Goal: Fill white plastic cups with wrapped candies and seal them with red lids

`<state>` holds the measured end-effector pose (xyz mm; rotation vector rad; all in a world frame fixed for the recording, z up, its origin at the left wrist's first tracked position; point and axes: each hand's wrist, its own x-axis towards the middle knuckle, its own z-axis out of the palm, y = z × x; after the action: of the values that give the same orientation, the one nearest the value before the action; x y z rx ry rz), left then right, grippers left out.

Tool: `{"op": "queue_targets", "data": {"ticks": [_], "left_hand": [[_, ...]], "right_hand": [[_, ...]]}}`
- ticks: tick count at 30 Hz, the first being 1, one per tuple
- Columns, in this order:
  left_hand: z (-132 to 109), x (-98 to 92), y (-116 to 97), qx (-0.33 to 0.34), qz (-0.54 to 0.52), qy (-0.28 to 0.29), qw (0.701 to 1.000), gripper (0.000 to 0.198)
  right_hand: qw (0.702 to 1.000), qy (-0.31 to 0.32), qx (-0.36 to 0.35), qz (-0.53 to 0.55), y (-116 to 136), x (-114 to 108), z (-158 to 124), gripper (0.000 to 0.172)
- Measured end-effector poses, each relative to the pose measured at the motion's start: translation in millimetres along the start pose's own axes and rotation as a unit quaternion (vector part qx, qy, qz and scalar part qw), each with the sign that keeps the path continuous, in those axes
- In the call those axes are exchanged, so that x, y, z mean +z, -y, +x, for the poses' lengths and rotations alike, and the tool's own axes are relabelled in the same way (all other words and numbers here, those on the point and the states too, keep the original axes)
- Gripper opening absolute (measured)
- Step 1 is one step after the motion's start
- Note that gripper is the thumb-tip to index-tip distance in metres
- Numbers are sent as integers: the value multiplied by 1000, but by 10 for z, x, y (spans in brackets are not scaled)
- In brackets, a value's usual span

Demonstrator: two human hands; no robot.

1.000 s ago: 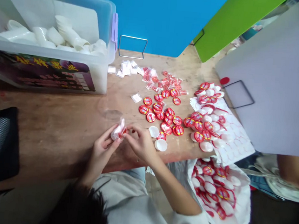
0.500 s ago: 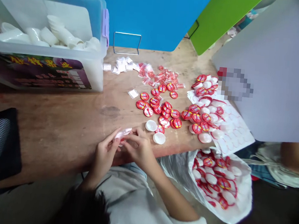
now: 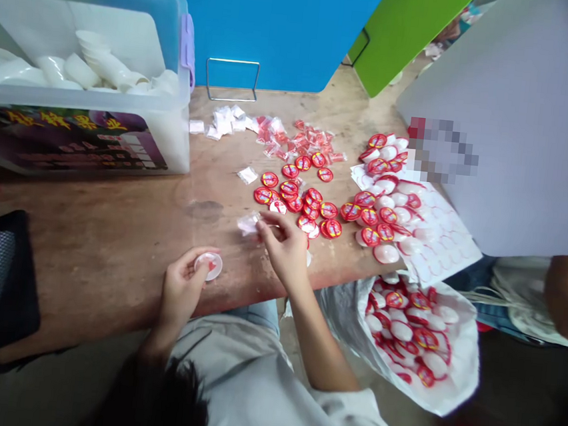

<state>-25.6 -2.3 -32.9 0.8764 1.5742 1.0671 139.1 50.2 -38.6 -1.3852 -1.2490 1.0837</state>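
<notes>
My left hand (image 3: 180, 291) grips a small white plastic cup (image 3: 215, 270) by its side at the table's front edge. Something small and red shows in the cup, by my thumb. Farther forward and to the right, my right hand (image 3: 284, 248) pinches a crumpled clear-and-white plastic packet (image 3: 247, 223) between thumb and fingers, just above the tabletop. Beyond it are scattered round red printed discs (image 3: 313, 199). A single white packet (image 3: 247, 175) lies apart from a small pile of white packets (image 3: 222, 123). My right wrist partly hides another white cup (image 3: 308, 258).
Red-tinted packets (image 3: 311, 140) lie behind the discs. Capped red-and-white cups (image 3: 371, 218) cover a printed sheet (image 3: 444, 245) at right. More fill a white sack (image 3: 465, 391) below the edge. A clear bin (image 3: 183, 140) of cups stands left; upright blue (image 3: 261, 30) and green boards rise behind.
My hands have moved apart. The right one has gone forward and right with the packet, while the left keeps the cup, its open top now in sight. The view has shifted slightly.
</notes>
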Motion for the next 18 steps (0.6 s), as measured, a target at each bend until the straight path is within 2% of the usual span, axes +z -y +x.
{"op": "queue_targets", "data": {"ticks": [2, 4, 6, 8, 11, 13, 16, 18], "left_hand": [[8, -44, -21, -4, -6, -9, 1000, 23], [9, -68, -55, -11, -18, -11, 1000, 22], [2, -71, -89, -16, -32, -8, 999, 21], [-10, -56, -113, -19, -45, -3, 999, 21], [-33, -24, -125, -17, -48, -4, 999, 23], [-46, -14, -123, -17, -42, -2, 999, 26], [-52, -25, -115, -25, -42, 7, 999, 35], [-48, -37, -107, -31, -48, 9, 998, 41]], "right_hand": [[996, -27, -46, -69, 2, -75, 111, 31], [978, -48, -71, -188, 0, -178, 254, 30], [943, -40, -57, -326, -13, -269, 412, 27], [899, -2, -17, -437, -39, -310, 555, 26], [842, 41, 22, -538, -96, -269, 689, 33], [822, 50, 17, -568, -117, -221, 728, 32], [826, 51, -5, -561, -61, -202, 723, 30], [863, 63, -36, -499, 52, -221, 655, 32]]}}
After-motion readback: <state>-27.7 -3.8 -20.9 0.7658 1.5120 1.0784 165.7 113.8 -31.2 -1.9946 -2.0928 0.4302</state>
